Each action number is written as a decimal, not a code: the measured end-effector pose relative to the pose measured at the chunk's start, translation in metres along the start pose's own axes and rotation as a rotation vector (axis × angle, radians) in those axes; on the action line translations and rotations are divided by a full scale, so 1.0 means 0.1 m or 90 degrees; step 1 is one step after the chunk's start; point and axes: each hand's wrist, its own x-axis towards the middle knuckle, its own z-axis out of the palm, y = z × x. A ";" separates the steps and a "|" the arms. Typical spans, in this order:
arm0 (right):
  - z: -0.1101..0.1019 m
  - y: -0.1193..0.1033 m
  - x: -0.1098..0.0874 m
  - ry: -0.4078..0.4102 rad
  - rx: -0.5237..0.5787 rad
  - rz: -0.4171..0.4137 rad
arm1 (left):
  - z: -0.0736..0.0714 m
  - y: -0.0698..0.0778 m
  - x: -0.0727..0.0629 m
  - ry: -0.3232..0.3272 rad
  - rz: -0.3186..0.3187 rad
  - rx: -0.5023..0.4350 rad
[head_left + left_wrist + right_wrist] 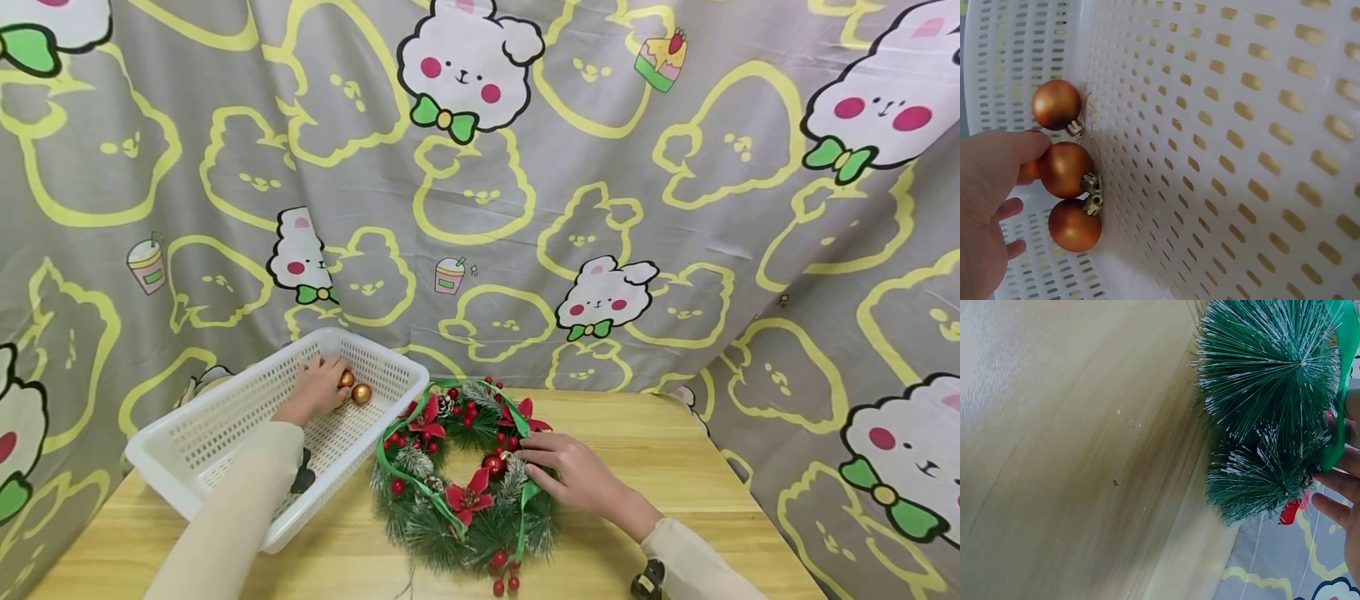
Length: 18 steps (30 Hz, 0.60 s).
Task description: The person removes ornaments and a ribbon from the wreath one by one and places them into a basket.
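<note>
In the head view my left hand (318, 387) reaches into a white plastic basket (247, 392) at the left. Several matte orange-gold Christmas baubles (362, 392) with gold caps lie at its far end. The left wrist view has my thumb over one partly hidden bauble (1027, 173), against a nearer bauble (1066, 170), fingers bent below; I cannot tell whether they grip it. My right hand (573, 475), fingers extended, rests on the right side of a Christmas wreath (401, 517). Its fingers touch a green ribbon (1336, 447) there. Red flowers, berries and a shiny red bauble (494, 465) decorate the wreath.
The basket stands tilted across the left of a wooden table (637, 558), its right rim close to the wreath. A grey patterned curtain (510, 183) hangs behind and at both sides. Red berries (506, 575) stick out at the wreath's front.
</note>
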 end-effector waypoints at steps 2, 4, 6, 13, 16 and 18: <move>0.00 0.00 0.00 -0.002 0.006 0.007 | -0.02 -0.02 -0.01 -0.010 -0.011 -0.018; -0.01 0.00 0.00 -0.003 0.008 0.010 | -0.04 -0.05 -0.01 -0.021 -0.023 -0.038; -0.01 0.00 0.00 -0.005 0.009 0.012 | -0.05 -0.06 -0.01 -0.030 -0.029 -0.047; -0.01 0.00 0.01 -0.007 -0.001 0.008 | -0.07 -0.08 0.00 -0.039 -0.034 -0.051; 0.00 0.01 0.01 -0.007 -0.005 0.006 | -0.07 -0.08 0.00 -0.039 -0.032 -0.046; 0.00 0.00 0.02 -0.008 -0.007 0.006 | -0.07 -0.09 0.00 -0.040 -0.030 -0.041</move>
